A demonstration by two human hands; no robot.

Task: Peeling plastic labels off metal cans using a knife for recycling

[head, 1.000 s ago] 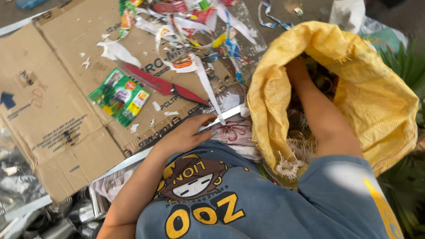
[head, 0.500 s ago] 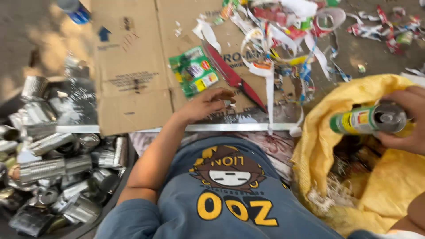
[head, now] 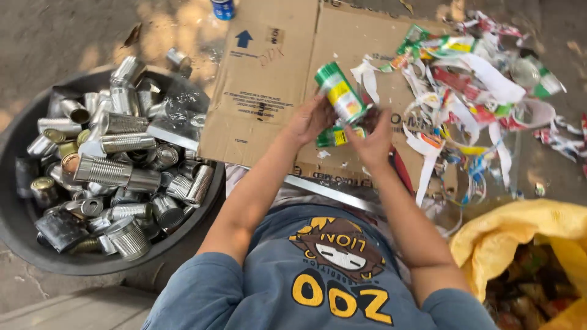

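A flattened cardboard sheet [head: 269, 79] is spread on the ground, flanked by a dark tub [head: 24, 244] heaped with bare metal cans and a litter of torn label strips [head: 477, 91]. Above the cardboard, a tin can [head: 340, 93] with a green, yellow and white label is held tilted, top end raised. It is gripped at its lower end between both hands, the left hand [head: 312, 119] and right hand [head: 374, 135] with fingers clamped around it.

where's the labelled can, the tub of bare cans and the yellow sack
labelled can [head: 340, 93], head view, on its green and yellow label
tub [head: 18, 131], head view, on its dark left rim
yellow sack [head: 520, 235], head view, on its folded top edge
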